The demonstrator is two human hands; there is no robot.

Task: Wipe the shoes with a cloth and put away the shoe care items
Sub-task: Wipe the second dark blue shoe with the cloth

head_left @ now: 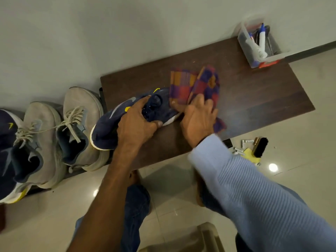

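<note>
A navy sneaker (109, 128) with yellow marks lies on its side at the left end of a dark wooden board (254, 99). My left hand (138, 122) grips it across the middle, fingers curled over its upper. A checked red, purple and orange cloth (196, 84) is spread on the board against the shoe's toe. My right hand (198, 117) holds the cloth's near part and presses it to the toe. The shoe's toe is hidden under cloth and hand.
Two grey sneakers (60, 135) and a second navy one (9, 153) stand in a row to the left. A clear plastic box (258, 46) with polish tubes sits at the board's far right corner. A black brush (260, 147) and small items lie on the floor tiles at right.
</note>
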